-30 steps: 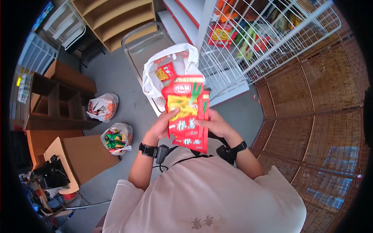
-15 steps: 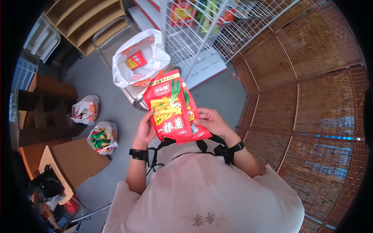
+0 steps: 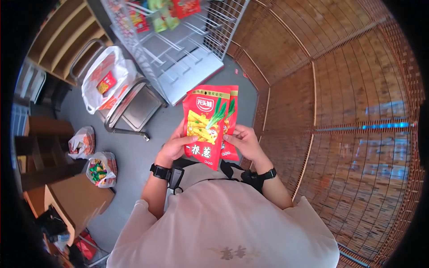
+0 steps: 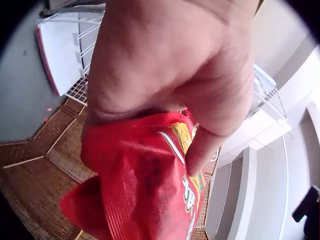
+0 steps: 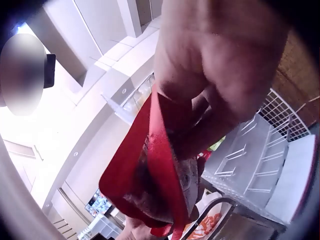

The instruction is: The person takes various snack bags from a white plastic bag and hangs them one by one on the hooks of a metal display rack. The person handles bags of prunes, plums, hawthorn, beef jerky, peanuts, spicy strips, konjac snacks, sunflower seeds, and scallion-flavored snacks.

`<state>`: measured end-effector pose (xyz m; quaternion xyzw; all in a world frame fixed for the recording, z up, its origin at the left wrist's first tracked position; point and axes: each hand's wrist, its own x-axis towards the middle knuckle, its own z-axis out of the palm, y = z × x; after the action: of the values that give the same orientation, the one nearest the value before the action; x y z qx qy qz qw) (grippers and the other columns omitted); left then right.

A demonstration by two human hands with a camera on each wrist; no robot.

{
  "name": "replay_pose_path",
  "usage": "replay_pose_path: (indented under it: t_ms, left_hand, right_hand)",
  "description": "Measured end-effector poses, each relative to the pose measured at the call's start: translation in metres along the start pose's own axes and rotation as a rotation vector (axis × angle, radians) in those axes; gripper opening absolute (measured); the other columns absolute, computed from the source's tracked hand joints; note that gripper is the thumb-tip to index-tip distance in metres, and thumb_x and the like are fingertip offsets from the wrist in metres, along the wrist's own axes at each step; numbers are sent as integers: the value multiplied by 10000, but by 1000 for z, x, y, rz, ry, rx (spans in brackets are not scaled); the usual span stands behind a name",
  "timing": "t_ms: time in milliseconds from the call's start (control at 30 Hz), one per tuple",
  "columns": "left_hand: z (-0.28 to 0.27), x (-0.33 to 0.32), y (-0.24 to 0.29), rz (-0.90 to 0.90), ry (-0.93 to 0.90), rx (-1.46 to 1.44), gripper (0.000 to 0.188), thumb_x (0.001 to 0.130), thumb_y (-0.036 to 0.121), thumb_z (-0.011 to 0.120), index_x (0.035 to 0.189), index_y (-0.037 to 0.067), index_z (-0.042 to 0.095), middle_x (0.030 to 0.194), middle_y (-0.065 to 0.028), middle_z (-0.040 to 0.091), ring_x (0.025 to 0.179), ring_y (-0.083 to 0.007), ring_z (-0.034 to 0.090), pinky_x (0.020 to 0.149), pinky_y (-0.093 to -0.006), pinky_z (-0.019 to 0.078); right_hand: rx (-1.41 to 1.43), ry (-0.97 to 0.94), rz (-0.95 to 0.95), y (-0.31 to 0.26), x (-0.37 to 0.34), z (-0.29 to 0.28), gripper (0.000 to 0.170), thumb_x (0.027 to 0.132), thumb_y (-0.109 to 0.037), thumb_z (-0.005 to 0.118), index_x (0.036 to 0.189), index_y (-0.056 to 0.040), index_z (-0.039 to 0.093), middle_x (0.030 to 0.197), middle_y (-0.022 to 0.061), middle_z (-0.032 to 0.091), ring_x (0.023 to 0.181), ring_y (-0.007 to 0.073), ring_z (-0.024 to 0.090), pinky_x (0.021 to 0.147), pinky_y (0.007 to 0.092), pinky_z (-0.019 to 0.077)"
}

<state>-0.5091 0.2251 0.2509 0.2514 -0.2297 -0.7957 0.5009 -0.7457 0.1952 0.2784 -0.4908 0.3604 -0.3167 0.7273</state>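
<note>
Two red snack pouches with yellow sticks and green scallions printed on them are held in front of the body in the head view. The front pouch [image 3: 204, 118] covers most of the rear pouch [image 3: 234, 109], whose right side shows. My left hand [image 3: 174, 145] grips the front pouch by its lower left edge, thumb over the printed face. At the lower right, my right hand [image 3: 246, 144] pinches the rear pouch between thumb and fingers. In the left wrist view, red wrapping [image 4: 135, 175] hangs below the hand. The right wrist view shows a red pouch edge [image 5: 162, 145] under the fingers.
Ahead stands a white wire rack [image 3: 178, 53] with hooks and hanging snack packets [image 3: 163, 18]. A metal cart [image 3: 140, 109] carries a white plastic bag [image 3: 89, 89] with a red packet [image 3: 106, 83] inside. Filled bags [image 3: 102, 172] sit on the floor at left; a wicker screen [image 3: 330, 89] lines the right.
The head view has turned right, so cart and plastic bag shifted left and the rack's hooks came into sight. The pouches moved away from the plastic bag; both hands still hold them.
</note>
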Motion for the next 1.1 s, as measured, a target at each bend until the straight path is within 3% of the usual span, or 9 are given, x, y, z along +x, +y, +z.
replay_pose_path:
  t_ms: [133,200,233,333,367,400,500,600,1100]
  left_hand:
    - [37,36,-25,-32,40,-32,782,787,-40,609,1425,68,169,1323,-110,449,1192,-209,472,974,-348,414]
    - [46,51,-35,-11,83,252,794,775,-42,638,1415,45,176,1310,-109,456,1182,-189,471,967,-336,414]
    - [60,58,-34,4,79,315,816,776,-31,657,1417,29,156,1295,-103,465,1172,-177,470,968,-329,407]
    - [73,69,-28,-19,82,398,814,789,-22,653,1420,31,144,1289,-98,469,1170,-172,470,974,-326,401]
    - [76,72,-24,31,48,446,733,820,33,647,1405,29,204,1295,-94,465,1157,-160,476,968,-319,403]
    - [72,79,-17,41,57,456,733,820,33,647,1405,29,204,1295,-94,465,1157,-160,476,968,-319,403]
    - [52,107,9,83,156,332,466,894,167,587,1296,17,406,1201,-78,549,1075,-142,533,924,-302,431]
    - [29,138,40,190,229,345,303,866,21,522,1164,-35,533,997,-80,647,873,-126,616,801,-260,486]
    - [-18,197,187,335,323,421,272,844,-48,471,1099,-60,564,960,-58,645,829,-87,597,739,-227,478]
  right_hand:
    - [219,75,-257,-24,-13,-47,487,843,-56,607,1279,29,408,1189,119,570,1069,153,549,919,294,429]
    - [316,232,-321,-42,-6,-61,608,823,-80,653,1329,27,333,1223,114,539,1093,146,527,921,285,411]
    - [190,343,-333,-53,1,-59,485,831,-58,643,1259,37,434,1113,108,605,979,121,582,829,257,461]
    - [37,480,-256,-59,28,-67,313,842,-50,636,1127,50,551,954,87,661,810,88,615,692,223,494]
    - [47,545,-331,-62,38,-62,169,851,-52,632,981,55,632,825,64,678,685,63,606,593,205,493]
    - [55,531,-337,-66,44,-62,169,851,-52,632,981,55,632,825,64,678,685,63,606,593,205,493]
    - [50,476,-261,-70,67,-59,164,846,-68,644,950,58,655,833,82,680,696,68,609,608,212,498]
    - [50,396,-270,-81,99,-54,167,843,-66,647,954,59,654,829,80,679,692,71,610,613,214,502]
    - [-33,152,-275,-130,285,-38,172,825,-32,654,977,47,641,874,82,679,740,76,618,655,224,508]
